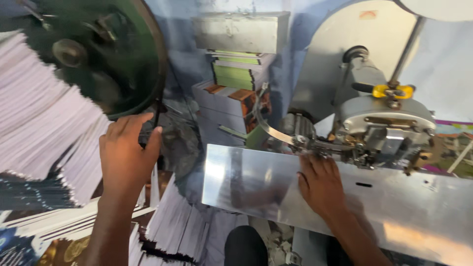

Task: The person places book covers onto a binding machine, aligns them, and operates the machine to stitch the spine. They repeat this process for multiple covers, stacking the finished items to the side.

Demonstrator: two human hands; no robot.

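Flywheel rim, dark green and blurred, stands at the upper left, and the left hand curls its fingers round a dark part at the wheel's lower edge; it may be a handle, but the blur hides it. The right hand lies flat, fingers together, on the shiny metal table, fingertips touching the grey stitching head. Stacks of white booklets fan out at left and below. Behind, bundled books lean against a pale blue wall.
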